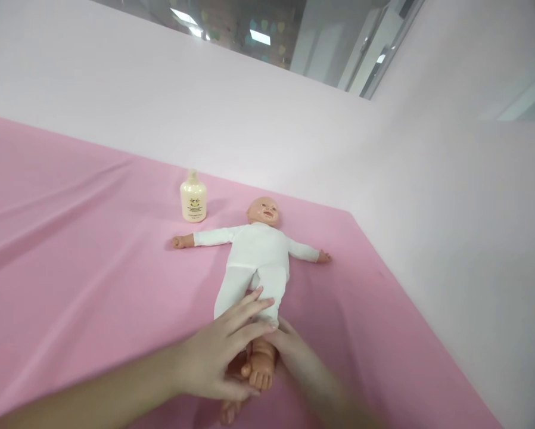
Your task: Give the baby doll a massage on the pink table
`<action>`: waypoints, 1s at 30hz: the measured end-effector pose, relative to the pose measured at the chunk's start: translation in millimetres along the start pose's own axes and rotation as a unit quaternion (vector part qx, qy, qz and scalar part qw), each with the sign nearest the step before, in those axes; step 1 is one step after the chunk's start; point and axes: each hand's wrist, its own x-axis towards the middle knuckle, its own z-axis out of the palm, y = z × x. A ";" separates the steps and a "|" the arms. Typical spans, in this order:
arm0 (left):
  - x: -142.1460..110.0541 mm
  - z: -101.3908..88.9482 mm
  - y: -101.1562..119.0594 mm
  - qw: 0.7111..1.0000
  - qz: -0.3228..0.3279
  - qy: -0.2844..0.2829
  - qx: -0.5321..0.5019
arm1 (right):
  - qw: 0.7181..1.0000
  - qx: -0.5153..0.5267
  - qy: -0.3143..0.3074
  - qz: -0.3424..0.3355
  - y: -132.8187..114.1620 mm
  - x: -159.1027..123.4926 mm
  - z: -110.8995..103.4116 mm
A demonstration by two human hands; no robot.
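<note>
A baby doll (262,250) with a white cloth body lies on its back, arms spread and feet toward me. My left hand (223,348) rests across its lower legs with fingers stretched out and apart; the thumb is by the bare foot (262,366) on the right. From the right side my right hand (292,345) holds that same leg above the ankle, thumb on top, its other fingers hidden behind the leg. The doll's other foot (229,411) shows partly beneath my left hand.
A cream pump-type bottle (193,201) with a printed label stands left of the doll's head. Everything rests on a pink cloth (93,250) with some creases. White walls (450,179) border it behind and at the right, with a window (249,30) above.
</note>
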 end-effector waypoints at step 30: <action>7.4 -7.0 6.6 0.988 0.075 0.049 0.123 | 0.995 0.088 0.019 -0.047 13.1 3.4 5.2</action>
